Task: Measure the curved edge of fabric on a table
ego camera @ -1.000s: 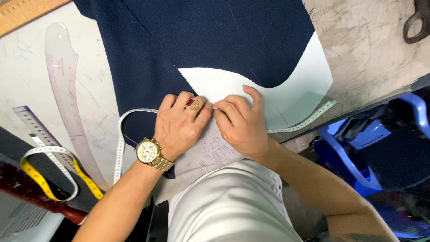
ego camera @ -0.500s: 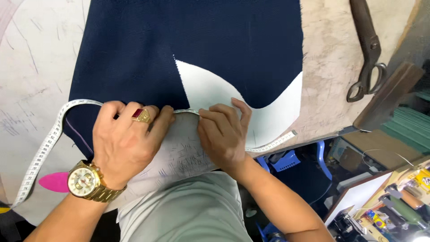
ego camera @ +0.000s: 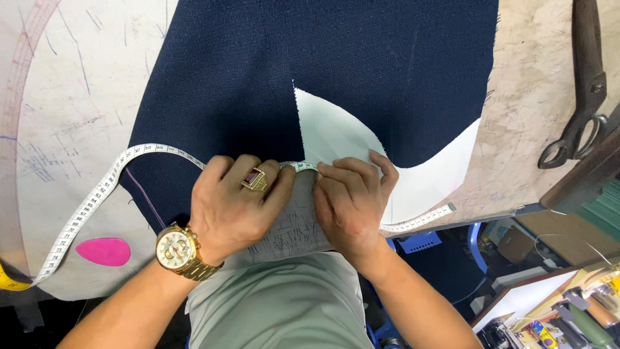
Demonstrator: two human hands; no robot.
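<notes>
A large piece of navy fabric [ego camera: 310,71] lies spread over the worktable. A white paper pattern piece [ego camera: 336,132] rests on its near edge. My left hand [ego camera: 236,203], with a gold watch and a red-stoned ring, and my right hand [ego camera: 349,200] sit side by side at the table's near edge. Both pinch a white measuring tape [ego camera: 97,197] against the pattern where their fingertips meet. The tape loops off to the left over the fabric and its other end [ego camera: 420,221] trails right past my right hand.
Heavy dark tailor's shears [ego camera: 581,97] lie on the bare tabletop at the right. A pink piece of tailor's chalk [ego camera: 103,251] sits at the near left on a pale board [ego camera: 58,97]. Below the table's right edge are blue crates and a bench with small tools [ego camera: 568,317].
The view has shifted right, so the rulers and yellow tape at the left are gone and the shears appear. My hands have slid slightly along the tape at the pattern's edge.
</notes>
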